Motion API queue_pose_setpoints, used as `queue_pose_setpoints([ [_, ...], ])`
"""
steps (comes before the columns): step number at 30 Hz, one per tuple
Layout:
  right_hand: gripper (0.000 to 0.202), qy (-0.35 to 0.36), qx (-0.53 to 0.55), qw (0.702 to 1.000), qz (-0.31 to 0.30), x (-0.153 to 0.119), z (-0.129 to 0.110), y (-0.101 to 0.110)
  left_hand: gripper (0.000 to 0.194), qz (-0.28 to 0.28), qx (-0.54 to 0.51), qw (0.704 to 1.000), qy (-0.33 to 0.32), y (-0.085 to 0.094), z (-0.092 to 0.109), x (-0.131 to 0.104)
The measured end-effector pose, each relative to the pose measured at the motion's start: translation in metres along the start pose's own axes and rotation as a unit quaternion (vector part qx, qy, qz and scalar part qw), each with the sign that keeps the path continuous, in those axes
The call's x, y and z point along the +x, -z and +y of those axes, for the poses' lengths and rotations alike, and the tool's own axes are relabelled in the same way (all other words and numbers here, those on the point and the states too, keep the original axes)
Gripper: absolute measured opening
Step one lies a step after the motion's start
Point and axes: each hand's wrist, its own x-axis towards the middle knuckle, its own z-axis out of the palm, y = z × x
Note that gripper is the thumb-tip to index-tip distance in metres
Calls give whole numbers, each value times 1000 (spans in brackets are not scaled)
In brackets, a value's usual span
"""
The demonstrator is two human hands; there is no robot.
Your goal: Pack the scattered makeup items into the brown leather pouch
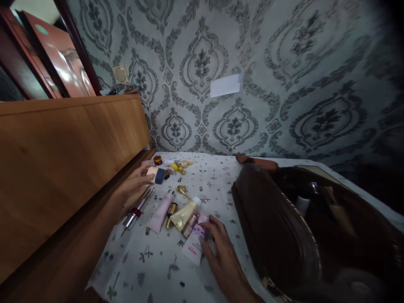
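Nearest, the right hand (217,248) rests palm-down on the white printed cloth (151,269), fingers loosely spread and curled onto a white and pink soft tube (194,244); thumb and forefinger touch its upper end, but whether they have truly pinched it I cannot tell. Landmark for the rest: the big dark brown leather bag (277,235), mouth open, lying just right of that hand. Left of the bag, touching the pink tube, a gold tube with a white cap (187,213); beyond it leftward a small gold-capped stick (171,212), a pale pink long tube (161,211), then two slim silver pencils with dark red bands (139,207). Further left and back from the bag, the left hand (139,181) lies along the wooden cabinet side (63,151), fingers closed round a small cream jar or compact (152,171), with a dark blue cap (159,176) just beside its fingertips. Farthest from the bag, near the patterned wallpaper (284,84), a huddle of small yellow and red pots (173,165). Judgement: the tubes crowd and overlap, so a clean lift wants a grip across the pink tube's body, drawn straight up so the gold tube is not dragged along. The jar looks small and smooth; a full finger wrap would suit better than fingertips.
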Motion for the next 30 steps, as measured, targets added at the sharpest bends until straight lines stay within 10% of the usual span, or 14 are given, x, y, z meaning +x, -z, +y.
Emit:
queue_pose_setpoints([
  [5, 40, 29, 38, 997, 59, 1, -13, 5, 43, -49, -418, 904, 75, -81, 25, -41],
  [12, 56, 44, 116, 987, 104, -2, -29, 17, 39, -150, -503, 832, 179, -161, 44, -71],
  [22, 79, 56, 118, 987, 92, -1, -44, 32, 33, -66, -480, 824, 294, -178, 41, -83],
  [30, 83, 77, 179, 973, 122, 4, -61, 42, 54, -7, -404, 872, 274, -171, -4, -83],
])
